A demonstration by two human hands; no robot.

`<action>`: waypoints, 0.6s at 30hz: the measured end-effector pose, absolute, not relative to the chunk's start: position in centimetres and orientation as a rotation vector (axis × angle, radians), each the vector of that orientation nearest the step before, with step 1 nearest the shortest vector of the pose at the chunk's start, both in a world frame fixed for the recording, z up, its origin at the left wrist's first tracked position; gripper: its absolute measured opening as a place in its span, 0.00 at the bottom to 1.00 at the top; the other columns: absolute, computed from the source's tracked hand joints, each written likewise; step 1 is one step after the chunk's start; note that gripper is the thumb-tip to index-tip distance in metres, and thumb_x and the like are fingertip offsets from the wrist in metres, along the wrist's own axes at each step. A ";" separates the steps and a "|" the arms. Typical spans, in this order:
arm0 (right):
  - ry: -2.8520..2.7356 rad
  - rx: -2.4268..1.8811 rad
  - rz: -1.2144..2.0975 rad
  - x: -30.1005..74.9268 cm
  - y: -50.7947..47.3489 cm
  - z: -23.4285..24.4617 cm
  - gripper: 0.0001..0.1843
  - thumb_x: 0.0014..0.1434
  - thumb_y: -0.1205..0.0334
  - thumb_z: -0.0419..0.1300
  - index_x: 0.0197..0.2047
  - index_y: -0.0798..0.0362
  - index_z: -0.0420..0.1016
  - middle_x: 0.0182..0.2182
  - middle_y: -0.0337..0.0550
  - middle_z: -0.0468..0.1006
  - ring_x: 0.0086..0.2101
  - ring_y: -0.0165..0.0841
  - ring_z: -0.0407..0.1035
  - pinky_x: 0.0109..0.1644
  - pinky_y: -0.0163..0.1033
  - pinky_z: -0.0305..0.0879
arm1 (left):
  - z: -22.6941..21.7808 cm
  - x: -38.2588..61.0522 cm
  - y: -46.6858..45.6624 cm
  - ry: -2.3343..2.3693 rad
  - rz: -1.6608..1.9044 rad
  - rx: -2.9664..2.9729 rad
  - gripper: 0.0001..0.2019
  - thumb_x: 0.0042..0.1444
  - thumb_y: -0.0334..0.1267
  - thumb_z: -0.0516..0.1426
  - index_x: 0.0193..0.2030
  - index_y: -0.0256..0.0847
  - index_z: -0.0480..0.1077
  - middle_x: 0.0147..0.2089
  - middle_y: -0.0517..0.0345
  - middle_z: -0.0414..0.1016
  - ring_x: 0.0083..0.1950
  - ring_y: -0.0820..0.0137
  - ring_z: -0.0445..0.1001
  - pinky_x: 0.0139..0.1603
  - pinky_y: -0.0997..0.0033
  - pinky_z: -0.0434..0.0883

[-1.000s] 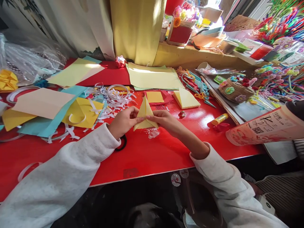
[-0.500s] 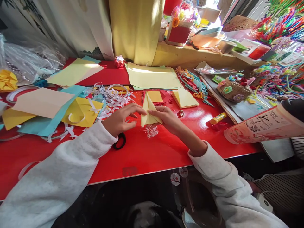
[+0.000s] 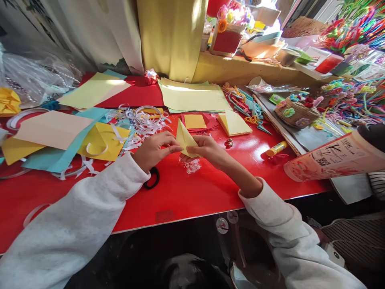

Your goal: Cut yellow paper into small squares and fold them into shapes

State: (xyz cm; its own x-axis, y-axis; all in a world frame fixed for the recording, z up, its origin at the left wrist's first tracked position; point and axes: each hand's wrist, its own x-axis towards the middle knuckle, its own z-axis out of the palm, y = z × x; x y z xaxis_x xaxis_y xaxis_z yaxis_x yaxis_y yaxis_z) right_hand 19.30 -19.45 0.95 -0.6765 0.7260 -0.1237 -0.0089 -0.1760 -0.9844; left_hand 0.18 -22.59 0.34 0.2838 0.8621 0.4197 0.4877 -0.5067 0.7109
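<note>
Between my hands, above the red table [image 3: 186, 196], is a folded piece of pale yellow paper [image 3: 184, 138] with a pointed top. My left hand [image 3: 157, 149] pinches its lower left edge between thumb and fingers. From the other side my right hand [image 3: 207, 149] grips it, the thumb on the front face and the fingers partly hidden behind. Under the hands lies a small heap of white scraps [image 3: 192, 166]. A black scissor-like handle loop [image 3: 152, 178] shows beside my left wrist, the rest of it covered.
Behind the hands lie a yellow square on red paper [image 3: 195, 121] and a stack of pale yellow squares [image 3: 236, 123]. Coloured sheets and white paper strips [image 3: 147, 128] spread to the left. On the right are a glue stick [image 3: 276, 149], scissors [image 3: 255, 114] and a tilted drink cup [image 3: 333, 156].
My left hand has closed from spread fingers into a pinch on the paper's left edge. The paper has turned and its outline is narrower at the lower left.
</note>
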 end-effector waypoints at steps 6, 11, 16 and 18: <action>-1.607 -0.835 1.851 19.1 -19.5 0.8 0.08 0.52 0.66 0.59 0.37 0.59 0.69 0.27 0.42 0.78 0.28 0.30 0.75 0.35 0.35 0.74 | 0.0 0.8 -23.0 1.281 1.090 1.800 0.12 0.53 0.47 0.57 0.34 0.39 0.70 0.30 0.59 0.73 0.29 0.72 0.72 0.34 0.72 0.67; -1.633 -0.862 1.809 18.9 -19.6 0.8 0.07 0.51 0.68 0.59 0.35 0.60 0.70 0.26 0.41 0.78 0.28 0.30 0.75 0.34 0.34 0.74 | -0.2 0.9 -23.1 1.330 1.079 1.811 0.13 0.53 0.48 0.57 0.33 0.39 0.69 0.29 0.59 0.73 0.30 0.72 0.72 0.34 0.73 0.67; -1.648 -0.855 1.791 18.8 -19.7 0.8 0.05 0.52 0.69 0.58 0.34 0.59 0.71 0.25 0.41 0.78 0.28 0.30 0.76 0.35 0.34 0.74 | -0.4 1.0 -23.2 1.344 1.109 1.809 0.13 0.53 0.48 0.57 0.34 0.40 0.68 0.30 0.59 0.74 0.30 0.72 0.71 0.34 0.73 0.67; -1.648 -0.856 1.800 18.8 -19.7 0.8 0.06 0.52 0.68 0.58 0.36 0.59 0.71 0.25 0.41 0.78 0.28 0.30 0.76 0.36 0.35 0.74 | -0.5 1.0 -23.2 1.356 1.110 1.843 0.12 0.53 0.48 0.57 0.34 0.40 0.68 0.31 0.58 0.74 0.31 0.72 0.72 0.34 0.74 0.67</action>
